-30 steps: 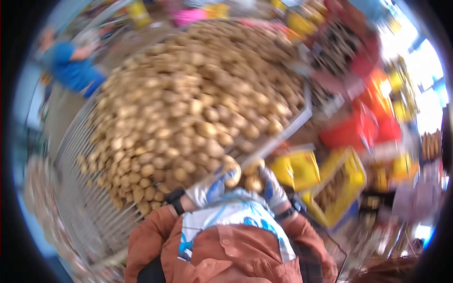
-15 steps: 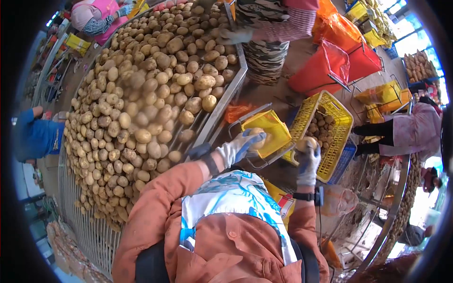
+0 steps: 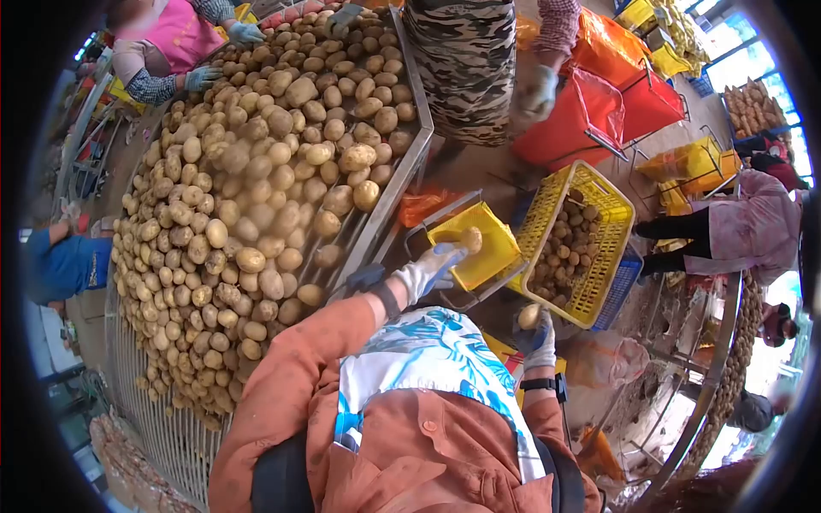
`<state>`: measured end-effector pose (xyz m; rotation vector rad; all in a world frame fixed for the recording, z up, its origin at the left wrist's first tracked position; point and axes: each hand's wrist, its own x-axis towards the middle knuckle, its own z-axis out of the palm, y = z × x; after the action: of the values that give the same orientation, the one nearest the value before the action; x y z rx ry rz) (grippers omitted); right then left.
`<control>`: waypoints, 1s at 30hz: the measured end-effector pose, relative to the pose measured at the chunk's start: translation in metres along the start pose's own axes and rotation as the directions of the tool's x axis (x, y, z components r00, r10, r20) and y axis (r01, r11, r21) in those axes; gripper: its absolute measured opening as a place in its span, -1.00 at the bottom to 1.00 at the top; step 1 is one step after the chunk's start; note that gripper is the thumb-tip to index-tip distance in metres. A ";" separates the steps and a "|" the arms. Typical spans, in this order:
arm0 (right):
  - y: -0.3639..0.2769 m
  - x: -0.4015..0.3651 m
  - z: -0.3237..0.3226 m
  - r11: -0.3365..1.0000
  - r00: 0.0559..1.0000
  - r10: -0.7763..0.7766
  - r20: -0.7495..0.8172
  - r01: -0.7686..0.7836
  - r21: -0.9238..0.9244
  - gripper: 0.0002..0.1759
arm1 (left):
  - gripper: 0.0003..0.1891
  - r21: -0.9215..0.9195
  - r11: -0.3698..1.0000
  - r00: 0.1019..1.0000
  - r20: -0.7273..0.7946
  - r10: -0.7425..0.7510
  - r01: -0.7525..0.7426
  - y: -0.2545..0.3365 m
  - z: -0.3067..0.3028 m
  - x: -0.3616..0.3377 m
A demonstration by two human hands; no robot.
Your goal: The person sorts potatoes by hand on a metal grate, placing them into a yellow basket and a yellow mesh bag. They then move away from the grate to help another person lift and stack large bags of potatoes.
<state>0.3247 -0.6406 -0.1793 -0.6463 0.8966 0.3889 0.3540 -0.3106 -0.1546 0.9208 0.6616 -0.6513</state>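
Note:
My left hand (image 3: 428, 272), gloved in white and blue, holds a potato (image 3: 471, 240) at its fingertips, over the near side of a yellow bag (image 3: 487, 256) spread open on a metal frame. To the right, my gloved right hand (image 3: 540, 340) has a second potato (image 3: 529, 316) at its fingers, just below the near end of a yellow crate (image 3: 590, 312). Small potatoes (image 3: 560, 252) lie inside that crate. A large heap of potatoes (image 3: 248, 259) covers the slatted metal table on the left.
A metal rail (image 3: 402, 179) edges the table. Red bags (image 3: 564, 120) hang on frames beyond the crate, which overlaps a blue crate (image 3: 623, 286). One person (image 3: 462, 68) stands at the table's far corner; another, in pink (image 3: 181, 38), reaches onto the heap. More people are at both sides.
My right hand has moved down toward me with its potato, away from the crate's side. My left hand has shifted slightly left. The camouflage-clad person's gloved hand has moved from the heap to the red bags.

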 end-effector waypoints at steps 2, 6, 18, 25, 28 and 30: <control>0.006 -0.010 -0.002 0.993 0.989 0.080 0.123 -0.069 -0.096 -0.74 | -0.40 0.028 0.999 0.998 -0.052 -0.037 0.038 -0.008 -0.007 -0.010; 0.019 -0.017 0.029 0.950 0.968 0.046 0.248 0.034 -0.310 -0.71 | -0.66 0.036 0.999 0.998 -0.053 0.026 -0.024 -0.025 -0.036 -0.053; 0.061 0.037 0.110 0.515 0.773 0.258 0.579 0.397 -0.760 -0.65 | -0.66 -0.178 0.959 0.948 -0.270 0.168 -0.221 -0.071 -0.092 -0.182; 0.153 0.019 0.203 0.360 0.305 0.520 0.798 0.769 -0.528 -0.62 | -0.71 0.286 0.898 0.776 -0.457 0.434 -0.334 -0.068 -0.084 -0.212; 0.159 -0.011 0.291 0.481 0.519 0.754 0.402 -0.019 -0.877 -0.50 | -0.69 0.243 0.898 0.700 -0.564 0.438 -0.366 -0.087 -0.097 -0.225; 0.171 0.009 0.354 0.499 0.482 0.706 0.519 0.182 -0.847 -0.61 | -0.72 0.040 0.886 0.684 -0.621 0.384 -0.461 -0.100 -0.097 -0.232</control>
<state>0.4439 -0.2775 -0.0853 -1.0208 -0.2760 1.4347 0.1115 -0.2209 -0.0732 1.1343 1.0115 0.1389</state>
